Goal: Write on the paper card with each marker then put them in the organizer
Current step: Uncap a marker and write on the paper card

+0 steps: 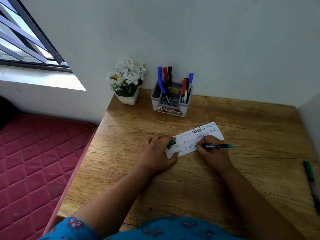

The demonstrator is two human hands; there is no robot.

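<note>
We find the task well advanced. The white rectangular paper card (pixel 194 139) on the wooden desk (pixel 242 129) already carries many written words in several inks, and the grey plastic organizer (pixel 170 99) at the far edge holds a number of blue, red and black markers. Left to do, in our judgement: finish the current word, stow this marker, then deal with the second green marker (pixel 311 184) lying at the near right, well apart from the card.

The right hand (pixel 212 151) pinches the uncapped green-ended black marker (pixel 215 146), fingers curled round the barrel, tip touching the card's near edge. The left hand (pixel 160 151) presses the card's left end and holds a green cap (pixel 172 142) under curled fingers.
</note>
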